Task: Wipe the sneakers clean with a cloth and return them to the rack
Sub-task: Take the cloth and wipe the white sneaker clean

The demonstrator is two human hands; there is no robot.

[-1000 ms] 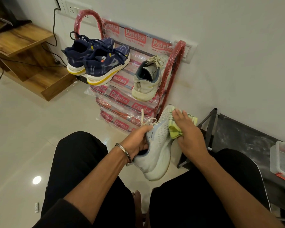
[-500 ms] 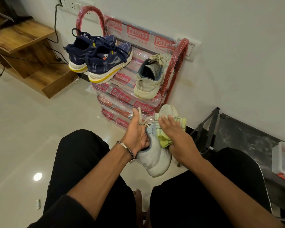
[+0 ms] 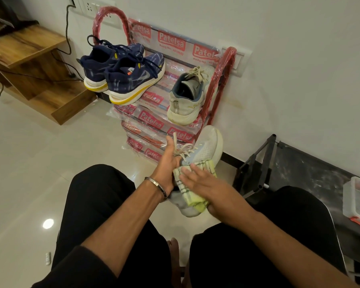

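I hold a pale grey-white sneaker (image 3: 207, 149) over my lap, toe pointing up toward the rack. My left hand (image 3: 168, 165) grips it at the collar, thumb raised beside the laces. My right hand (image 3: 204, 186) presses a yellow-green striped cloth (image 3: 192, 195) against the shoe's side near the heel, and its thumb curls under the cloth's lower edge. The red shoe rack (image 3: 222, 80), still wrapped in printed plastic, leans on the wall. On its top shelf sit the matching pale sneaker (image 3: 188, 98) and a navy pair with yellow soles (image 3: 123, 73).
A wooden shelf unit (image 3: 40, 75) with cables stands at the left. A black metal frame (image 3: 258, 169) and a dark low surface with a clear plastic box (image 3: 357, 200) lie at the right. My black-trousered legs fill the foreground above a glossy tiled floor (image 3: 29, 163).
My right hand has slid the cloth down the sneaker from the toe area to the heel side. The shoe has tilted more upright.
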